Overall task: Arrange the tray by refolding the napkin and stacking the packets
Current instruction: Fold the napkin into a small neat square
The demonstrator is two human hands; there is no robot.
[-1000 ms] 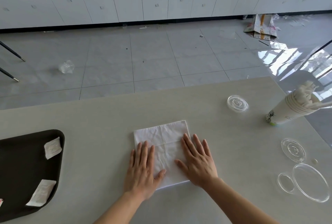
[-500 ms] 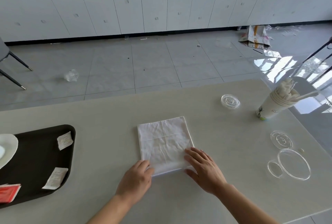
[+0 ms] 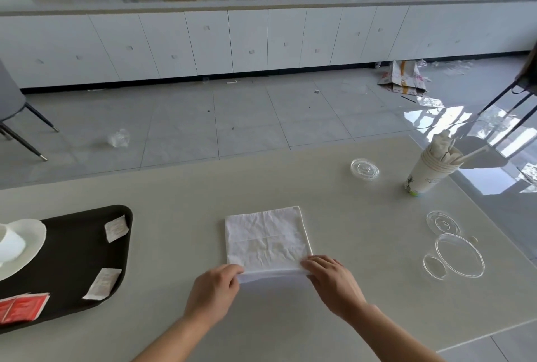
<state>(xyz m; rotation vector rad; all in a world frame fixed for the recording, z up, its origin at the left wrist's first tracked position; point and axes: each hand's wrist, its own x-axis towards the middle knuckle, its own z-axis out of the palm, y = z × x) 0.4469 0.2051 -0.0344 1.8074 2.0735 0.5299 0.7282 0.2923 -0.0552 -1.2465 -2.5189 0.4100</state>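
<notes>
A white napkin [image 3: 267,238] lies folded on the table in front of me. My left hand [image 3: 213,293] pinches its near left corner and my right hand [image 3: 334,283] pinches its near right corner; the near edge is lifted slightly off the table. A black tray [image 3: 75,263] sits at the left. On it lie two white packets [image 3: 116,228] [image 3: 102,283], red packets [image 3: 21,308] at the near left, and a white cup on a white plate [image 3: 20,245].
A stack of paper cups [image 3: 430,171] holding stirrers stands at the right, with several clear plastic lids [image 3: 364,169] [image 3: 460,255] around it. The table's right edge borders a glossy floor. Chairs stand off the far left and right. A cluttered counter runs along the back.
My hands slid from flat on the napkin back to its near edge and took hold of both near corners. The head tilted up, showing more of the room and tray.
</notes>
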